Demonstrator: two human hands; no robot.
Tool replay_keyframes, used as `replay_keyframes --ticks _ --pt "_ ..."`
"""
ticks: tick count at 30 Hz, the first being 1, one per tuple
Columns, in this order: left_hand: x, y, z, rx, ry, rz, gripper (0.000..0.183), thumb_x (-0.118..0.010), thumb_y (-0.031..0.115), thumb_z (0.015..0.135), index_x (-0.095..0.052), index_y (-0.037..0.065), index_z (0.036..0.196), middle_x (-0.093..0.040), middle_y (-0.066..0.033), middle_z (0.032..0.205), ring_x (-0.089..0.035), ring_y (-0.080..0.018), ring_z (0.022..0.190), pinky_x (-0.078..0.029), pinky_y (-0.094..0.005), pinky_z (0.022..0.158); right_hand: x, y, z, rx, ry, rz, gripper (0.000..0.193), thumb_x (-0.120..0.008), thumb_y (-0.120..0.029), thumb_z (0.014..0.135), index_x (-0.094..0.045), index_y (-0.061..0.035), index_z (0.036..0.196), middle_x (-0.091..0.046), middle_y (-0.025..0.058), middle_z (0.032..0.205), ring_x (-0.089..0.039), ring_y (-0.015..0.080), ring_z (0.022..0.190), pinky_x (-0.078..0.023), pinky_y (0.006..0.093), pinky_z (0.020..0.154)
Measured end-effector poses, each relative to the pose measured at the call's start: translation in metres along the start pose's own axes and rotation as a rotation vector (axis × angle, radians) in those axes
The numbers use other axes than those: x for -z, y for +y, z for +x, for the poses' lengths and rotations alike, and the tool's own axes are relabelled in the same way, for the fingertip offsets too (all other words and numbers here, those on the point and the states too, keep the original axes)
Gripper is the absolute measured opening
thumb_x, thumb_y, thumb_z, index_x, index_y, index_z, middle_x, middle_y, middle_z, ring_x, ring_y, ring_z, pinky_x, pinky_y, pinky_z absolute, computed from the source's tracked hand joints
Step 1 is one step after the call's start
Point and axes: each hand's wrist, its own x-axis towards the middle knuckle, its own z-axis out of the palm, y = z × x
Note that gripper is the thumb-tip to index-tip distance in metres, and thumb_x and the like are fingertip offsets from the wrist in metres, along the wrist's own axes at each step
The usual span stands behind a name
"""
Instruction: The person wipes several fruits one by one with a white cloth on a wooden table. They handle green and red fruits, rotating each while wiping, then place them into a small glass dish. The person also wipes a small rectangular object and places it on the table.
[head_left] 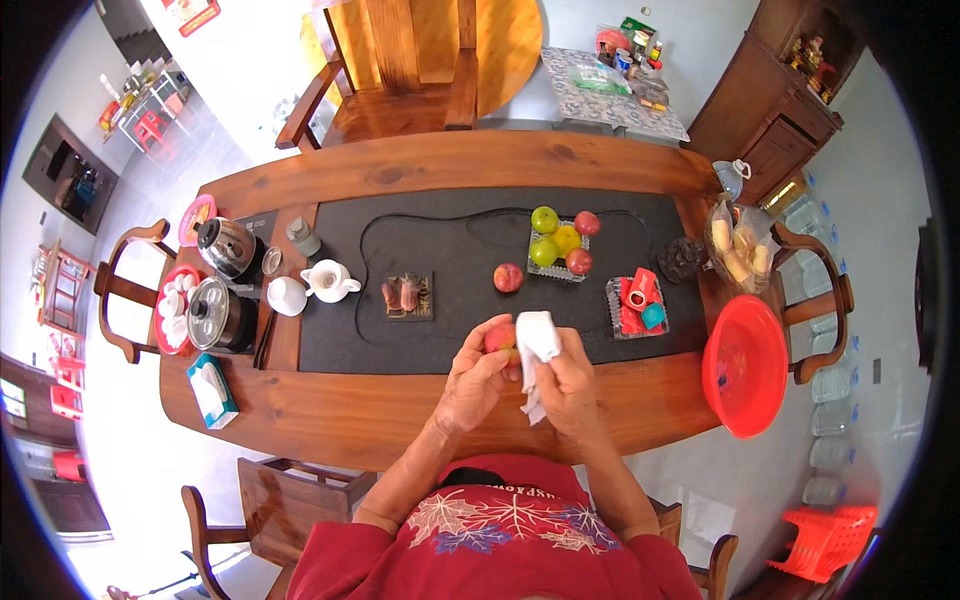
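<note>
Above the near half of the table, my left hand [468, 385] grips a red apple [497, 338], fingers curled around it. A crumpled white tissue [538, 338] is pinched in my right hand [570, 388], close against the apple's right side, and one end hangs down. Just beyond my hands, another red apple [507, 278] lies on the black table inlay [440, 250]. Farther off, a clear glass tray [545, 271] holds green fruit [543, 251], red apples [578, 262] and a yellow-orange fruit [566, 238].
Right of my hands are a glass dish [622, 325] of red packets, a red basin [745, 367] and bagged bread [738, 250]. Leftward stand a white teapot [330, 281], a kettle [226, 247], a glass-lidded pot [217, 312] and a tissue box [211, 391]. A dark cable crosses the inlay.
</note>
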Motion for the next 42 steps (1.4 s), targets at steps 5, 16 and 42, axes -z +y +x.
replay_keyframes --ticks 5,16,42 --pt "0.002 0.001 0.000 -0.016 0.094 0.023 0.048 -0.058 0.008 0.087 -0.039 0.005 0.132 -0.054 -0.0064 0.108 -0.055 -0.0170 0.099 -0.047 -0.0323 0.089 -0.001 0.000 -0.014 0.166 -0.114 -0.203 0.033 -0.058 0.002 0.075 -0.060 0.0015 0.108 -0.050 0.0174 0.104 -0.052 0.0348 0.094 -0.044 0.0411 0.080" --pt "0.006 -0.002 0.000 -0.250 -0.041 0.610 0.051 -0.067 -0.004 0.078 -0.040 0.004 0.120 -0.052 -0.0077 0.112 -0.053 -0.0143 0.103 -0.045 -0.0280 0.091 0.009 -0.021 0.006 0.259 -0.110 -0.217 0.038 -0.061 0.001 0.072 -0.062 -0.0042 0.109 -0.051 0.0157 0.108 -0.052 0.0322 0.098 -0.048 0.0395 0.077" --pt "0.001 0.001 -0.001 -0.370 0.000 0.518 0.055 -0.075 -0.002 0.072 -0.049 0.001 0.120 -0.053 -0.0090 0.114 -0.053 -0.0164 0.106 -0.049 -0.0313 0.089 -0.019 0.013 0.001 -0.396 0.074 0.586 0.026 -0.042 -0.020 0.099 -0.056 -0.0006 0.109 -0.054 -0.0014 0.087 -0.048 0.0047 0.077 -0.040 0.0198 0.066"
